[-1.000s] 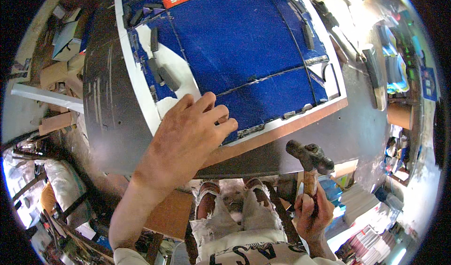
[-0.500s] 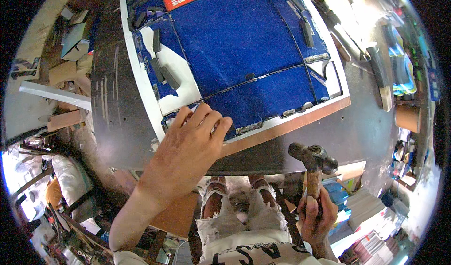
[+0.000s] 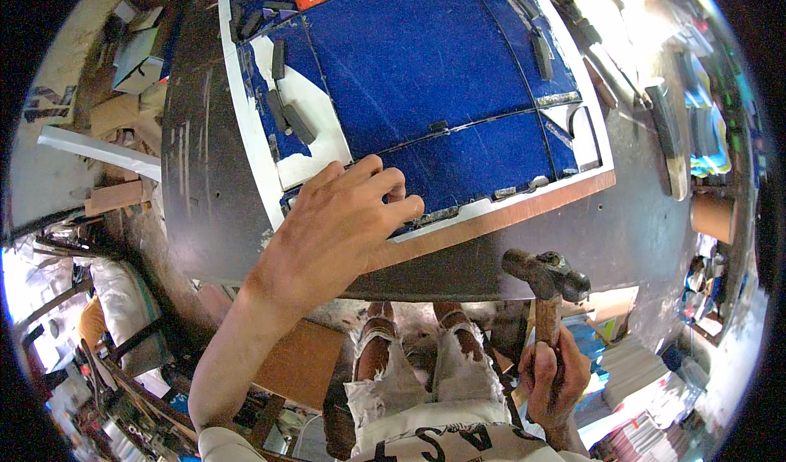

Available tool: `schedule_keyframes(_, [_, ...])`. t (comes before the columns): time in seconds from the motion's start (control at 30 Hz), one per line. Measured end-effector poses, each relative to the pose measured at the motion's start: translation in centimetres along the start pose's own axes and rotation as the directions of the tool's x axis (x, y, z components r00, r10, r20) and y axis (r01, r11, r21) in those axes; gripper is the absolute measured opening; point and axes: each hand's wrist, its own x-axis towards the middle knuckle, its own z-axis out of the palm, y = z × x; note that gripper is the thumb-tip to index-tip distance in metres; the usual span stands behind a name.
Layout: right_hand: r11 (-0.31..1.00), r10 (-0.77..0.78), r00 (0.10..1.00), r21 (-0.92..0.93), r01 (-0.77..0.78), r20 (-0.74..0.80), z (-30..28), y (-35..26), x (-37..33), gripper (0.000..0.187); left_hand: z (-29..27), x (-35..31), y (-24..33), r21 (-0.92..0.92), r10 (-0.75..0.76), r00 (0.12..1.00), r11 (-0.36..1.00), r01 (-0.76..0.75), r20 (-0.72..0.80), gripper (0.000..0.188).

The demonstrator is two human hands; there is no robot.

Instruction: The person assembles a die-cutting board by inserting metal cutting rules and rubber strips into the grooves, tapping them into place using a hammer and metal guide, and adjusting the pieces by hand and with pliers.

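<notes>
A flat board faced with blue sheets (image 3: pixel 417 61) lies on the dark table, with thin dark lines across it and short dark blocks along its sides. My left hand (image 3: pixel 336 208) rests over the near left corner of this board, fingers bent down onto its surface. Its fingertips are partly hidden, so what they pinch, if anything, does not show. In my right hand (image 3: pixel 554 376), low at the right, a hammer (image 3: pixel 547 286) stands upright by its wooden handle, dark metal head on top. The hammer is apart from the board, in front of the table's near edge.
A wooden strip (image 3: pixel 499 216) and a white border frame the board's near edge. A long tool with a dark handle (image 3: pixel 667 126) lies on the table's right side. Cardboard boxes (image 3: pixel 139 65) stand at the left, paper stacks (image 3: pixel 630 372) at the lower right.
My left hand has slid a little to the right along the board's near edge. The board sits slightly more to the right in view. The hammer has stayed almost still.
</notes>
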Motion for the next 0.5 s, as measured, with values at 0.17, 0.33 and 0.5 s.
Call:
schedule_keyframes(0.17, [0.999, -0.045, 0.996, -0.02, 0.043, -0.074, 0.5, 0.3, 0.2, 0.048, -0.2, -2.2, 1.5, -0.487, -0.337, 0.941, 0.826, 0.284, -0.024, 0.029])
schedule_keyframes(0.33, [0.998, 0.005, 0.999, 0.065, -0.007, 0.033, -0.1, 0.6, 0.3, 0.039, 2.9, -5.0, 3.4, -0.438, -0.381, 0.863, 0.873, 0.216, -0.333, 0.041])
schedule_keyframes(0.5, [0.995, -0.061, 0.998, 0.082, 0.063, -0.029, 1.0, 0.5, 0.6, 0.045, 5.6, -4.7, 4.0, -0.296, -0.215, 0.843, 0.953, 0.07, -0.494, 0.045])
